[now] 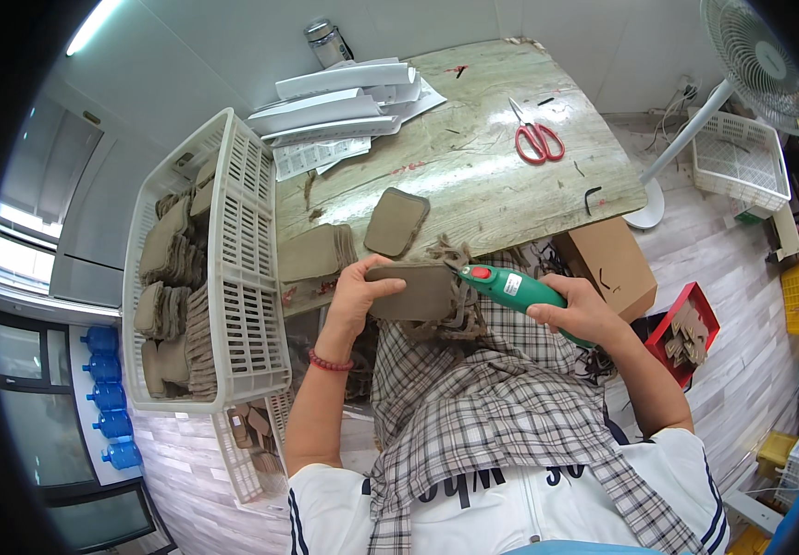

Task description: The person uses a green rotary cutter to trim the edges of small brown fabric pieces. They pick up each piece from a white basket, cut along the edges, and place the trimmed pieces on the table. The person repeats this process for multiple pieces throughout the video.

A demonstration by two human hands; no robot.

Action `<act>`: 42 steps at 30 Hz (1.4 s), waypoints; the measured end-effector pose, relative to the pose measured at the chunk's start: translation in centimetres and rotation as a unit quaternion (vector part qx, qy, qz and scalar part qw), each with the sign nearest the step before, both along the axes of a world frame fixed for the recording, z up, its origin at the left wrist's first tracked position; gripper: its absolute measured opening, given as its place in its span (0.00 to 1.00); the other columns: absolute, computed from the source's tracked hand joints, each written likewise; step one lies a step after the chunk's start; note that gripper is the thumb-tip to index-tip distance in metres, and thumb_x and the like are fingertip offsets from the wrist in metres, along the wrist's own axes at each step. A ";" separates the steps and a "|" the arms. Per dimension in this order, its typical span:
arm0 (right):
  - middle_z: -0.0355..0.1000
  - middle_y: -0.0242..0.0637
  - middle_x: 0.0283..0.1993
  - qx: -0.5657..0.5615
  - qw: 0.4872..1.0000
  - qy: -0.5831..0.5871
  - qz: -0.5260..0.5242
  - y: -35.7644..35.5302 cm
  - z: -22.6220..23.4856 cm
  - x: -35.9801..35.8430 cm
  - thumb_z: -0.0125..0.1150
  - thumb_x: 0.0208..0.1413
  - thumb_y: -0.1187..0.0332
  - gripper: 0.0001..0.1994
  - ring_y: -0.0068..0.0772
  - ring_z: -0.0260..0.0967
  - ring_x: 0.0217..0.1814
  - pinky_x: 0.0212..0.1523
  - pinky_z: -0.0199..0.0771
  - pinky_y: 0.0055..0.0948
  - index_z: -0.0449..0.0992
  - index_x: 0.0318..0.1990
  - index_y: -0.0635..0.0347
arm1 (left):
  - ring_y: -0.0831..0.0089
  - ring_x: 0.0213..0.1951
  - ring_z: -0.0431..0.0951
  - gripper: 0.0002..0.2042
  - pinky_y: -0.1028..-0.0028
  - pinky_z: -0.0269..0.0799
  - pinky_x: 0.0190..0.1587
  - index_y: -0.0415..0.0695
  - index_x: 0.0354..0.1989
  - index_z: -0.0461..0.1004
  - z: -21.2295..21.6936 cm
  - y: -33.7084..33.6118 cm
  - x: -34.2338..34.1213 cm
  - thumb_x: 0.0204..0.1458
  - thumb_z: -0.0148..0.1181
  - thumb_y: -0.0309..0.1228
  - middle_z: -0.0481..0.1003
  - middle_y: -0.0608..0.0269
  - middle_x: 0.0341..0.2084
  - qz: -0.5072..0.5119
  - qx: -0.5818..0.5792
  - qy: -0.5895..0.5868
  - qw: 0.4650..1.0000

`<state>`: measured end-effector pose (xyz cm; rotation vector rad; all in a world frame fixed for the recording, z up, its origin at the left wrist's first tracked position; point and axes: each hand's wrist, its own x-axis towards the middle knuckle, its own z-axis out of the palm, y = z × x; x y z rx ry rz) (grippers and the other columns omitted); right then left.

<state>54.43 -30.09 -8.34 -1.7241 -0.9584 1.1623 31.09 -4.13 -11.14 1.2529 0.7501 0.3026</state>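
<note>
My left hand is closed on the left end of a brown-grey pad with rounded corners, thumb on top. Green handheld electric scissors with a red button are gripped in my right hand. Their head meets the pad's right edge, where frayed strips of trimmings hang over my checked apron; the blade itself is hidden. Just beyond, a single similar pad lies on the worn wooden table. Left of it, near the table's edge, sits a small stack of pads.
A white slatted crate holding piled pads stands left of the table. Red-handled scissors, rolled papers and a metal flask rest on the tabletop. At right are a cardboard box, a red box and a fan.
</note>
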 end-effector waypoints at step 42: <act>0.72 0.37 0.29 0.019 0.994 -0.103 0.041 0.6 0.5 -0.4 0.67 0.51 0.59 0.22 0.24 0.71 0.28 0.30 0.71 0.26 0.74 0.47 0.67 | 0.78 0.30 0.78 0.09 0.79 0.75 0.35 0.37 0.38 0.78 1.7 -0.2 0.0 0.47 0.67 0.23 0.80 0.63 0.29 -0.043 -0.006 -0.001 0.999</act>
